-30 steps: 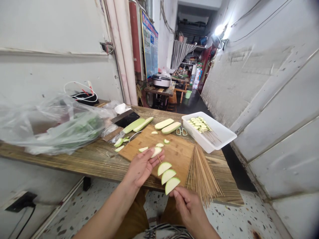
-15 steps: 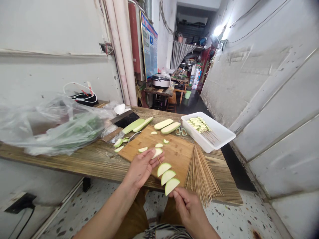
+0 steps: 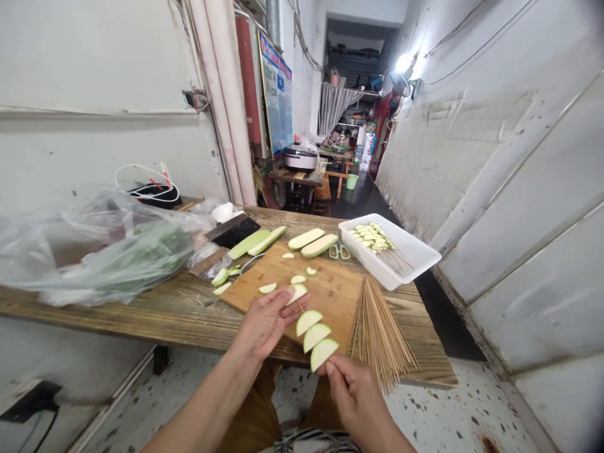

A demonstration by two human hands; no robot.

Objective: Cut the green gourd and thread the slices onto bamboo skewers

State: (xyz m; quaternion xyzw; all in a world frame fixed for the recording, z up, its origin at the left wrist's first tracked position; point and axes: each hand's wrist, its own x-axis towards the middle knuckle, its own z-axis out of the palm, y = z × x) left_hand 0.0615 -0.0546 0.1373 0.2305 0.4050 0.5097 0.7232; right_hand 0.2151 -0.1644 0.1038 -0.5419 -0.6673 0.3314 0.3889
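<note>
Between thumb and fingers my left hand (image 3: 268,321) pinches a pale green-edged squash slice (image 3: 297,292), at the tip of a thin wooden skewer (image 3: 300,306). Three half-round squash slices (image 3: 317,338) are threaded along that skewer. My right hand (image 3: 352,384) is closed around its lower end, just below the last slice. Both hands are over the near edge of the wooden cutting board (image 3: 330,299). A few small squash pieces (image 3: 267,288) lie on the board. Beyond it are halved squashes (image 3: 319,245). Whether the tip has entered the held slice is hard to see.
Right of the board lies a fan of bare skewers (image 3: 380,333). Behind it stands a white plastic tub (image 3: 415,251) with filled skewers. Scissors (image 3: 340,251) rest beside the tub. A cleaver (image 3: 233,229) and a plastic bag of greens (image 3: 117,251) lie to the left.
The camera view has shifted slightly. Both hands keep nearly the same pose, with the left still on its slice and the right on the skewer.
</note>
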